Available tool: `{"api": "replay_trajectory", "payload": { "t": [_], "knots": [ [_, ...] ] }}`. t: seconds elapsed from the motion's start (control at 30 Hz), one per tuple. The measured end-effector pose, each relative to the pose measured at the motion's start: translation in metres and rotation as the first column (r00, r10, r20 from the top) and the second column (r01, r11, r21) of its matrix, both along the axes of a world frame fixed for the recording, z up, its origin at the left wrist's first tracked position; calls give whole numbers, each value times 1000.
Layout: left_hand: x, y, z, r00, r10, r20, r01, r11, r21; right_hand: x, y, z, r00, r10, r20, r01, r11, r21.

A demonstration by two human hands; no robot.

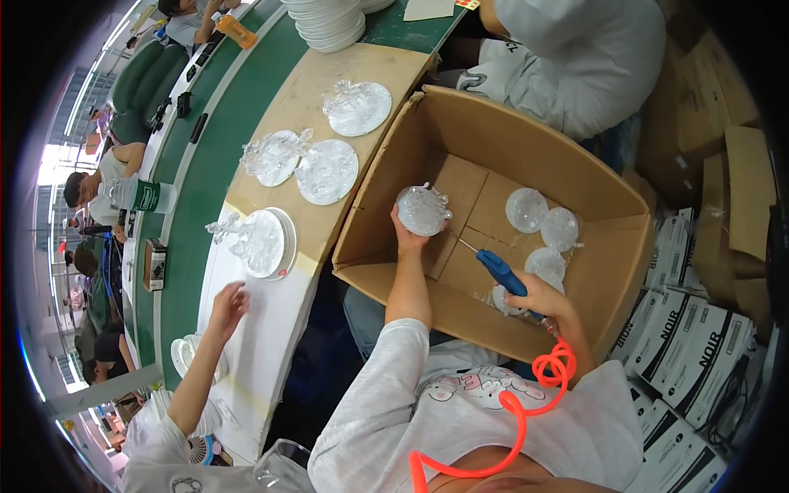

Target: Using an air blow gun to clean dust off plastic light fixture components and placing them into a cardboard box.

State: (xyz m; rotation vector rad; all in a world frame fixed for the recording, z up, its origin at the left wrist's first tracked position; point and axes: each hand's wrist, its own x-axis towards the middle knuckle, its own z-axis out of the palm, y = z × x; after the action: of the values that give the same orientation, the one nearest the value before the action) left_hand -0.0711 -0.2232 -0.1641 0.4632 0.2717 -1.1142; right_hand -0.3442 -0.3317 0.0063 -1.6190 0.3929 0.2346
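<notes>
My left hand [409, 237] is closed around a round, clear, lumpy plastic-looking piece [422, 210] and holds it up over the open cardboard box [509, 117]. In my right hand [544, 297] is a blue air blow gun [499, 271] with a thin nozzle pointing toward that piece. A coiled orange air hose [555, 363] runs from the gun's back end down across my shirt. Inside the box, at the right, lie several similar clear round pieces [526, 209]; my right hand and the gun partly cover the nearest ones.
Left of the box, more clear pieces [326, 172] sit on a long table [386, 70], some on white discs. A co-worker's hand [230, 308] hovers near one. Another person [575, 66] sits beyond the box. Stacked white cartons [686, 345] stand at the right; stacked white plates [329, 23] stand far back.
</notes>
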Motion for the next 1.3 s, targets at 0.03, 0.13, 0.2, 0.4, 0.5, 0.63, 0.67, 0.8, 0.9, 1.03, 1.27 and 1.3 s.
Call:
{"api": "replay_trajectory", "payload": {
  "t": [0.03,0.13,0.2,0.4,0.5,0.63,0.67,0.8,0.9,1.03,1.27,1.3],
  "knots": [
    [1,1,2,1000,-5,2,5,1000,-15,1,1,0,1000,11,5,-11,1000,0],
    [1,1,7,1000,-26,9,26,998,-56,5,5,1,997,4,-79,1,999,54],
    [0,1,8,999,-32,13,33,996,-81,6,5,5,999,2,-43,0,999,47],
    [-1,-1,11,996,-59,66,69,986,-150,8,3,1,996,-42,-83,46,998,49],
    [-5,-1,15,999,-34,-8,32,987,-157,5,5,-3,999,-13,-50,16,997,72],
    [-6,1,16,999,40,18,-40,999,-20,8,4,1,994,-34,-107,36,999,16],
    [-6,1,16,999,31,12,-31,999,-21,4,3,0,996,-40,-81,44,997,56],
    [4,6,11,994,96,57,-93,994,-56,5,-2,5,991,-77,-108,80,997,23],
    [4,5,11,992,108,70,-107,994,-25,5,3,5,997,-19,-71,21,999,35],
    [1,6,13,992,121,27,-122,992,23,7,4,5,1000,12,-23,-13,999,-46],
    [0,5,21,993,111,32,-113,992,49,5,5,0,999,33,15,-32,999,-26],
    [-1,4,23,994,109,24,-110,993,43,8,8,6,998,59,-34,-59,998,-25]
  ]
}}
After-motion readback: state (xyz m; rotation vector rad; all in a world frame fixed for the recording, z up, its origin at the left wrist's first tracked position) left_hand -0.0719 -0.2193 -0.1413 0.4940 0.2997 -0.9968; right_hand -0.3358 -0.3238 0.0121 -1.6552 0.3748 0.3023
